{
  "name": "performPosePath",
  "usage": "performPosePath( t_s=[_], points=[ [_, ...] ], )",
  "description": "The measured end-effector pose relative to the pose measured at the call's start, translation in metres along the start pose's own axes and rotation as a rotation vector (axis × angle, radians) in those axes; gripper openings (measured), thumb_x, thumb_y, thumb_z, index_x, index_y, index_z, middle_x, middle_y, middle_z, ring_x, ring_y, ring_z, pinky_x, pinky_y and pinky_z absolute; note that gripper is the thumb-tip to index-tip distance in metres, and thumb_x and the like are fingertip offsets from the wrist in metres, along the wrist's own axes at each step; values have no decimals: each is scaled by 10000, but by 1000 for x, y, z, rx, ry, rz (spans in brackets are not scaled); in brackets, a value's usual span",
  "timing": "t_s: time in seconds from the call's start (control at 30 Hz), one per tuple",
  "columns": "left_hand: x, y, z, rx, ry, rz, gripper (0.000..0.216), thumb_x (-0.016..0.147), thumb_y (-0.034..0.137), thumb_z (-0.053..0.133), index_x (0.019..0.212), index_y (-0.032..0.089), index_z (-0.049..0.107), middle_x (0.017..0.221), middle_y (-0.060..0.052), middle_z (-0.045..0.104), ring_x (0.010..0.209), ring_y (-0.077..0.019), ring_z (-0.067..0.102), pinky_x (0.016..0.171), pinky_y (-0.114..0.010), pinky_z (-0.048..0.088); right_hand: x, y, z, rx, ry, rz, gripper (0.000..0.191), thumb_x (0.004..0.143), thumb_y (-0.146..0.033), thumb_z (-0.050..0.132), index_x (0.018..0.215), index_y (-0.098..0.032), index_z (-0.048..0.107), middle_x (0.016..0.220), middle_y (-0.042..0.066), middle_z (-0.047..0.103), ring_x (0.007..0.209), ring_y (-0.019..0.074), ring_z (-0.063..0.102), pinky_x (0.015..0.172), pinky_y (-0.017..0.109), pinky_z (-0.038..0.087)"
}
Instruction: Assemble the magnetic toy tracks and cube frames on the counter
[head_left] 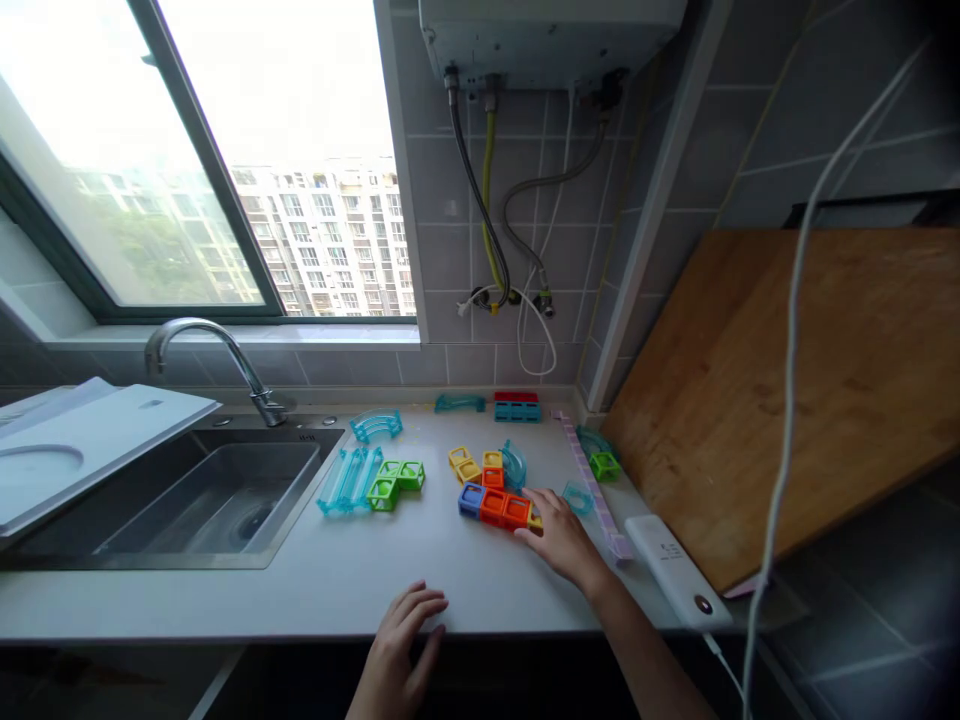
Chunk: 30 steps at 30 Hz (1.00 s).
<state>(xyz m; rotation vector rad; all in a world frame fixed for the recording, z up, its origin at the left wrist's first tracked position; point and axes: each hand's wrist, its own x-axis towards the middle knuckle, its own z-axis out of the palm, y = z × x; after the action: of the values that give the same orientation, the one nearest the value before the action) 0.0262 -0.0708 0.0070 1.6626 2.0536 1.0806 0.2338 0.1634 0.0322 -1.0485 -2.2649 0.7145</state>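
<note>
My right hand [561,542] has its thumb and fingers around a yellow cube block [535,518], mostly hidden by the fingers. That cube sits at the right end of a row with orange-red cube blocks [504,508] and a blue one [471,500]. My left hand [401,645] is at the counter's front edge, fingers stretched and thumb apart, holding nothing. Behind the row are more yellow cube blocks [464,466] and a curved clear-blue track piece [514,464]. Green cube blocks [395,483] lie left, beside straight clear-blue track pieces [351,482].
A sink [217,490] with a faucet [217,340] is on the left, partly covered by a white board [112,440]. At right are a long pink strip [589,480], a white power bank [675,570] with a hanging cable [791,400], and a leaning wooden board [810,380].
</note>
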Motion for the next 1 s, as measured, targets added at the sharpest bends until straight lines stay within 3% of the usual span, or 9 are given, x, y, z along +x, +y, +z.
performPosePath(
  t_s=[0.23,0.47,0.63,0.73,0.83,1.0],
  points=[
    [22,32,-4,27,-67,91,394,909,292,578,1302,318,591,1338,-76,616,1249,-259,590,1073,-444,507,-35,-2,0,224,-68,-38,462,797,-195,671,1256,-235,641,1240,78,644,1127,245,632,1031,383,484],
    [81,32,14,243,-130,289,762,734,267,804,1427,317,492,1557,-90,407,1461,-362,322,1166,-579,349,-60,-1,2,323,-45,-57,440,797,-217,693,1233,-251,648,1202,68,666,1101,245,646,999,383,508],
    [139,14,10,266,-310,351,1003,585,552,883,1461,284,475,1583,-140,362,1491,-428,211,1179,-624,268,-69,0,8,346,-8,-49,415,836,-271,680,1250,-259,645,1206,79,675,1076,255,655,971,394,525],
    [156,0,10,241,-401,380,813,652,603,823,1365,288,592,1595,-128,346,1503,-411,189,1189,-588,267,-71,3,9,365,0,-34,430,825,-303,704,1250,-256,654,1201,79,685,1058,258,663,969,404,526],
    [159,-11,16,231,-363,419,578,783,532,752,1286,266,654,1606,-114,331,1515,-368,180,1205,-554,252,-69,6,10,374,-8,0,465,815,-314,718,1270,-252,646,1213,82,686,1078,257,659,1003,413,507],
    [156,-19,22,221,-330,451,539,815,493,736,1281,235,651,1604,-121,333,1519,-355,167,1206,-550,252,-69,6,1,422,-74,9,464,795,-298,724,1253,-249,669,1213,86,694,1101,262,656,1002,413,507]
  ],
)
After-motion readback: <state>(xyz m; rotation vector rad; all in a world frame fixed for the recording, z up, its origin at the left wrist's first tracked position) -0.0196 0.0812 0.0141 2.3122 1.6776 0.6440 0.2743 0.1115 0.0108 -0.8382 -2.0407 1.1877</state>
